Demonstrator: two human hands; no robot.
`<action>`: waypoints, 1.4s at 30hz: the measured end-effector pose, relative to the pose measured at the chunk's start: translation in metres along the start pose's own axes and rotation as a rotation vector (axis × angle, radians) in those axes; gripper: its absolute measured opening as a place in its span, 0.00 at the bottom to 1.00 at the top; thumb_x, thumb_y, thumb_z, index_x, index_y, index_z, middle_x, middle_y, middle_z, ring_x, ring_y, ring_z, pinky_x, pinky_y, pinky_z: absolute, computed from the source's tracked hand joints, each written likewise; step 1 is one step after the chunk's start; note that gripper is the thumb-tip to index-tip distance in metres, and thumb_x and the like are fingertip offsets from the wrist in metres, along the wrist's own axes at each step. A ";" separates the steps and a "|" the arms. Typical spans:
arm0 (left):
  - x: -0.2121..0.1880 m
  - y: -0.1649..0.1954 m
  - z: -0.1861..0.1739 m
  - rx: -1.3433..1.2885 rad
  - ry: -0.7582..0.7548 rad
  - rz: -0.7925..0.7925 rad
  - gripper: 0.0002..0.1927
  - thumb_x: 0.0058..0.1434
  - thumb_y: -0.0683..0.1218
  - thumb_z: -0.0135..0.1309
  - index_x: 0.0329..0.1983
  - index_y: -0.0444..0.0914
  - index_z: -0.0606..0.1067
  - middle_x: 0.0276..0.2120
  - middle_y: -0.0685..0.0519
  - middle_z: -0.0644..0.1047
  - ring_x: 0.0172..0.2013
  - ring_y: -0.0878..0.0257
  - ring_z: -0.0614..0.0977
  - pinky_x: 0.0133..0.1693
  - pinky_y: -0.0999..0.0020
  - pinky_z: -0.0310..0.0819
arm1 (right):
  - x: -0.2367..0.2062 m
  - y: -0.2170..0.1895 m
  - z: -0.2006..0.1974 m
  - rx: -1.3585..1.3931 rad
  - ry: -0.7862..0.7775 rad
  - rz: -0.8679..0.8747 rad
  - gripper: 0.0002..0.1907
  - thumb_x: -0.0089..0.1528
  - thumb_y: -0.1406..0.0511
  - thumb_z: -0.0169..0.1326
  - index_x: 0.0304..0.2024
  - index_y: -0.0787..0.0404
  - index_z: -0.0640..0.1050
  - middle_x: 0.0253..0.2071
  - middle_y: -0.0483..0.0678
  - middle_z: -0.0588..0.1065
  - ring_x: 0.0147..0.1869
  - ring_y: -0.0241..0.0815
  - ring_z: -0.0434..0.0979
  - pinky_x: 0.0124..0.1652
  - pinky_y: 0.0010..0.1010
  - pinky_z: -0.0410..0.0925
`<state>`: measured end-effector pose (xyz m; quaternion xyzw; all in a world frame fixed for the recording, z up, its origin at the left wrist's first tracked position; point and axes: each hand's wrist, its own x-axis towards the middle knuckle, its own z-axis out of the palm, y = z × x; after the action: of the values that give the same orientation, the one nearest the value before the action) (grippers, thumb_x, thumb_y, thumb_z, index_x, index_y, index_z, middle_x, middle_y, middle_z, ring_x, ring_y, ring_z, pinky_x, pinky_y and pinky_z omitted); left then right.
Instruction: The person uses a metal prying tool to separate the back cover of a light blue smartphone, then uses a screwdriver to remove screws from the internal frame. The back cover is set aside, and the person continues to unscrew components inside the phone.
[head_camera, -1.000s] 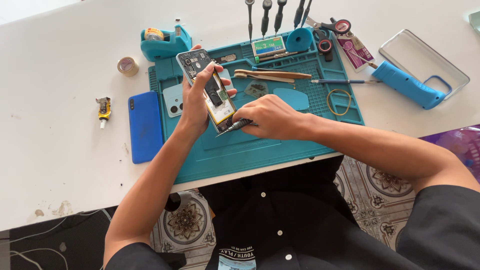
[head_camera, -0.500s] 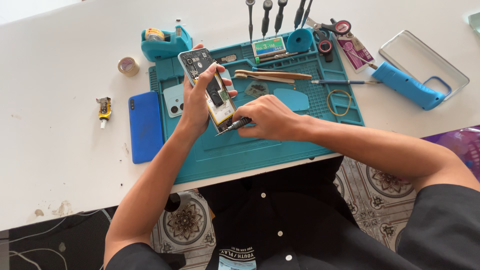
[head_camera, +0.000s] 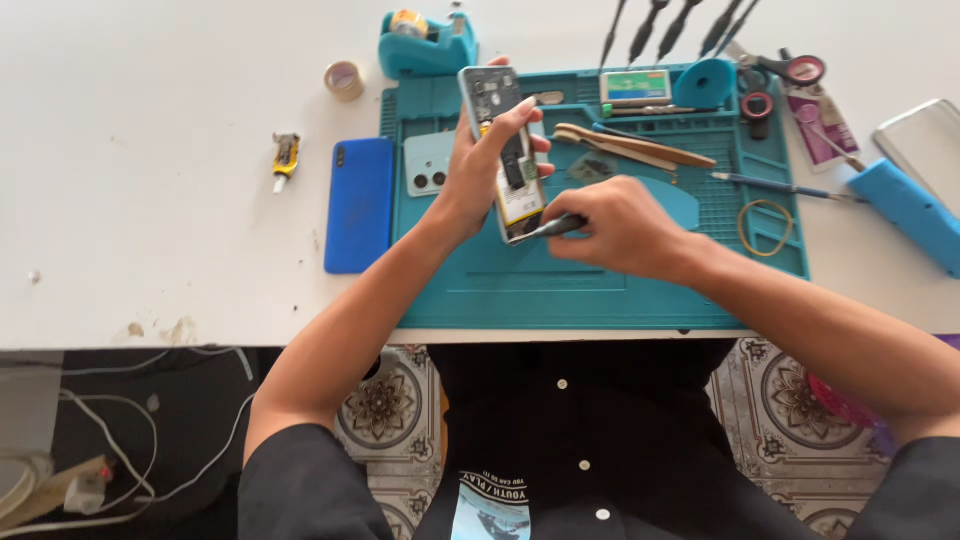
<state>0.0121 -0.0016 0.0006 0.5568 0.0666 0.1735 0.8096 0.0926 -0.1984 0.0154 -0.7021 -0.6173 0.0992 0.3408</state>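
I saw the opened phone (head_camera: 505, 150), its back off and its insides bare, held tilted above the teal work mat (head_camera: 560, 285) near the mat's upper left part. My left hand (head_camera: 480, 170) gripped it from the side, fingers curled around its edge and thumb across its face. My right hand (head_camera: 620, 225) was closed around a dark screwdriver (head_camera: 548, 228), its tip set against the phone's lower end.

Just left of the phone, a pale blue back cover (head_camera: 428, 163) lay on the mat. Beyond the mat's left edge, a blue phone (head_camera: 359, 204) lay flat on the white table (head_camera: 150, 200), with a small yellow tool (head_camera: 286, 156) further left. A teal tape dispenser (head_camera: 425, 42) stood above the mat, and a roll of tape (head_camera: 344, 79) sat beside it. Wooden-coloured tweezers (head_camera: 640, 146) lay on the mat right of the phone, a rubber band (head_camera: 766, 226) near its right edge, and scissors (head_camera: 790, 70) at the top right.
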 end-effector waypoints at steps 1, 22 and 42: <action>0.000 0.000 -0.001 0.006 -0.006 0.003 0.41 0.65 0.52 0.55 0.77 0.48 0.49 0.48 0.45 0.71 0.42 0.58 0.82 0.39 0.59 0.88 | 0.000 0.002 -0.003 0.003 -0.007 0.013 0.13 0.54 0.64 0.64 0.40 0.62 0.83 0.31 0.53 0.81 0.33 0.46 0.84 0.34 0.34 0.75; 0.016 0.002 -0.032 0.062 -0.047 0.141 0.39 0.69 0.54 0.52 0.79 0.45 0.49 0.48 0.45 0.73 0.42 0.59 0.83 0.39 0.59 0.90 | 0.001 0.010 -0.022 -0.088 0.036 0.108 0.14 0.60 0.63 0.61 0.46 0.64 0.83 0.33 0.53 0.82 0.33 0.44 0.83 0.35 0.33 0.73; 0.010 0.012 -0.028 0.084 -0.102 0.157 0.40 0.70 0.56 0.52 0.79 0.46 0.49 0.49 0.46 0.74 0.43 0.60 0.84 0.42 0.59 0.90 | 0.002 -0.012 -0.019 0.042 -0.031 -0.020 0.14 0.63 0.62 0.61 0.47 0.63 0.84 0.25 0.53 0.80 0.22 0.44 0.77 0.26 0.33 0.68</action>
<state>0.0105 0.0310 0.0023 0.6019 -0.0111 0.2049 0.7717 0.0940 -0.2036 0.0375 -0.6869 -0.6273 0.1199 0.3469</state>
